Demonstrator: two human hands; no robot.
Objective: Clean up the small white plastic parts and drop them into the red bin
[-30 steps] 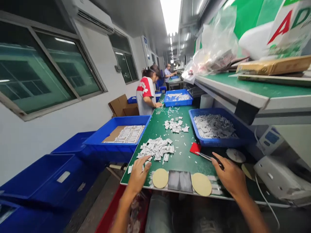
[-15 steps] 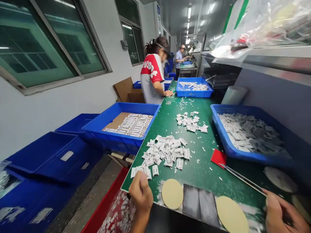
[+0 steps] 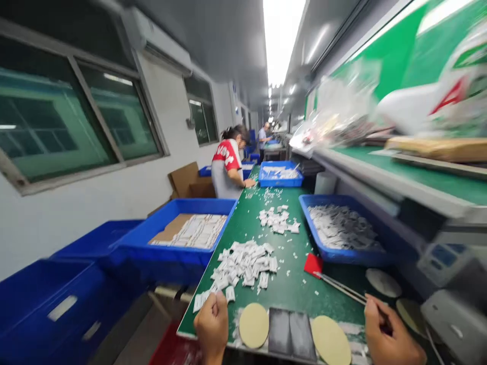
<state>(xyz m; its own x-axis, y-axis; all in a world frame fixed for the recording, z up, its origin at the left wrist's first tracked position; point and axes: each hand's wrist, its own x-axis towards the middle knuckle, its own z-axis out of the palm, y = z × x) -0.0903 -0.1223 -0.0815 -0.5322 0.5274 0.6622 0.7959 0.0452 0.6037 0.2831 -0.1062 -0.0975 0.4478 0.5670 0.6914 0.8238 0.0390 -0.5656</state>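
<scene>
left hand curled closed by pile of white parts, can't tell if holding any; right hand clamped on thin tool, tip at red pad.

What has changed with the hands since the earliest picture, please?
The left hand, open a second ago, has closed into a fist; any contents are hidden. The right hand, then spread, now appears to grip the near end of the slim silvery tool. The flat red square and the pile of small white pieces look unchanged.
</scene>
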